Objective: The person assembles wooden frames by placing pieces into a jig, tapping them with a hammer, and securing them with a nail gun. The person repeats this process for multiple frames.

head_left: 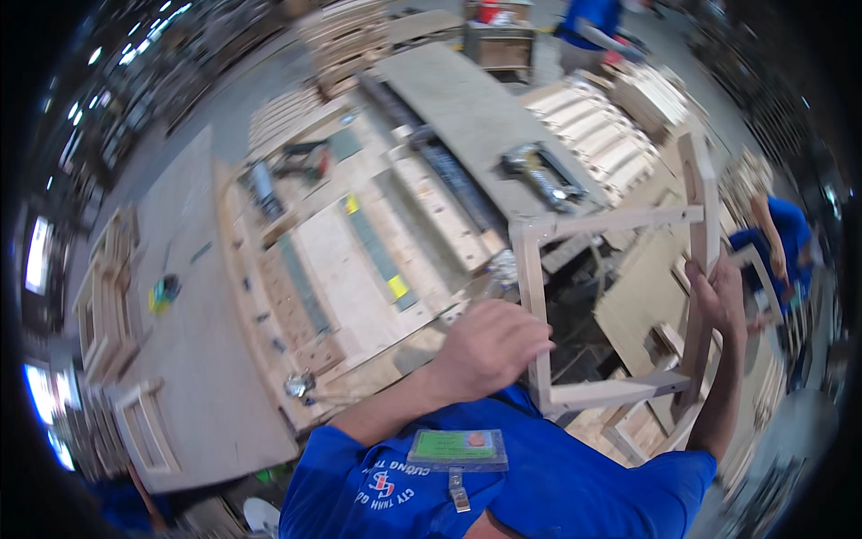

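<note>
A pale wooden frame [620, 395] stands tilted in front of me, with two posts joined by an upper and a lower rail. My right hand [720, 292] is wrapped round its longer right-hand post. My left hand [494, 346] is closed, fingers curled, in front of the left-hand post; it is slightly blurred, and whatever lies inside the fingers is hidden. Left of the frame is a wooden jig [337, 278] with green strips and yellow patches. A nail gun [543, 175] lies on the grey board [449, 99] beyond the frame.
Another tool [265, 189] lies at the jig's far left. A tape measure [164, 292] sits on the wide left-hand table [193, 359], near stacked frames [108, 305]. Slatted wooden parts [593, 130] are piled at the far right. Co-workers in blue [790, 238] stand to the right and at the back.
</note>
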`<state>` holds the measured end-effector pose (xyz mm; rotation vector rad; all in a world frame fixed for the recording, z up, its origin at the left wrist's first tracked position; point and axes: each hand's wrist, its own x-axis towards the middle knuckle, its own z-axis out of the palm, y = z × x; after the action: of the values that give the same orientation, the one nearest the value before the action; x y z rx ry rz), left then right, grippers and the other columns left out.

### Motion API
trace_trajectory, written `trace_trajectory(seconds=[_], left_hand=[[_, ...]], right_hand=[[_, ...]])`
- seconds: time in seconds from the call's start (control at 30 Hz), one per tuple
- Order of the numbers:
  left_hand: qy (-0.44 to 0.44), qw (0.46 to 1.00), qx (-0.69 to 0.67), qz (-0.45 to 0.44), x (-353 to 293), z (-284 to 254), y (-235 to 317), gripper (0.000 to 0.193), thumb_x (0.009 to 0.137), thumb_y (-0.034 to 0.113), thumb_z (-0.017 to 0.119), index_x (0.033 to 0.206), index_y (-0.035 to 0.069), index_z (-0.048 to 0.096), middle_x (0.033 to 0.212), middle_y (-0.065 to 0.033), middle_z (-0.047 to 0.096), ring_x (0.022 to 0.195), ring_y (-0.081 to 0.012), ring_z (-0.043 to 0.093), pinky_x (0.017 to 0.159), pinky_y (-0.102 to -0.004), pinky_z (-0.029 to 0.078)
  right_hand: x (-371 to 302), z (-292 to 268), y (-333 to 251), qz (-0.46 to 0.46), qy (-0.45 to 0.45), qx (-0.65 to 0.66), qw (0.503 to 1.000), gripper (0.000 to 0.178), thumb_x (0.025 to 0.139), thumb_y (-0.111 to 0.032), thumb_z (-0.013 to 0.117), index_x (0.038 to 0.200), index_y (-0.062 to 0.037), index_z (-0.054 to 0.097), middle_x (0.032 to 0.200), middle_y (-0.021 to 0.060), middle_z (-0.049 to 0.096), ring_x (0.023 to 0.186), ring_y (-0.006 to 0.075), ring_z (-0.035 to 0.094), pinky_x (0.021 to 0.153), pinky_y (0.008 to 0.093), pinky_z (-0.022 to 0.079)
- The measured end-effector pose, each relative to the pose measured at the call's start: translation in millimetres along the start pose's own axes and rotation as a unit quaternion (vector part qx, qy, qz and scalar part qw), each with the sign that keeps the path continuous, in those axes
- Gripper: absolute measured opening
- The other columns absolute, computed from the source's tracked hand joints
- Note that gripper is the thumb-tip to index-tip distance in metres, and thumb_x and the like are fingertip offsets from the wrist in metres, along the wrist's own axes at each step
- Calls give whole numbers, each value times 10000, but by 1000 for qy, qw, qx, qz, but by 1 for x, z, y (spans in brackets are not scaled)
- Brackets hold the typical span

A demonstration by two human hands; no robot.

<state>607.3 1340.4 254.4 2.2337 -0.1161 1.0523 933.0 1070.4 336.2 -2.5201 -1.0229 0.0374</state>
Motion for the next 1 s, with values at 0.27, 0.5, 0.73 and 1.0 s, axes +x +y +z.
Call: trace_trajectory(seconds=[0.27, 0.5, 0.73, 1.0], left_hand=[[-45, 975, 189, -111, -87, -45, -35, 461, 903, 342, 774, 1254, 66, 662, 1106, -107, 678, 1076, -312, 651, 937, -440, 512], [-37, 911, 306, -273, -172, -84, -138, 253, 927, 249, 745, 1103, 91, 657, 965, -75, 676, 944, -280, 678, 807, -444, 522], [-84, 849, 342, -394, -211, -112, -174, 239, 945, 245, 733, 1130, 107, 674, 977, -71, 685, 955, -278, 679, 814, -440, 522], [-108, 815, 339, -457, -234, -116, -183, 239, 955, 215, 713, 1161, 94, 694, 997, -79, 697, 973, -286, 679, 847, -444, 522]], right_hand=[[153, 179, -201, -136, -61, 43, 988, 672, 926, -489, 710, 1317, 51, 626, 1095, 300, 755, 1079, 451, 734, 935, 495, 551], [194, 326, -339, -135, -171, -92, 972, 791, 935, -568, 690, 1345, 96, 561, 1178, 338, 729, 1148, 476, 714, 1008, 529, 550], [210, 429, -398, -135, -296, -70, 943, 778, 952, -579, 661, 1374, 65, 548, 1171, 297, 742, 948, 405, 769, 858, 483, 621], [201, 512, -394, -139, -324, -72, 933, 754, 967, -549, 670, 1379, 69, 539, 1220, 314, 725, 1132, 439, 726, 972, 512, 579]])
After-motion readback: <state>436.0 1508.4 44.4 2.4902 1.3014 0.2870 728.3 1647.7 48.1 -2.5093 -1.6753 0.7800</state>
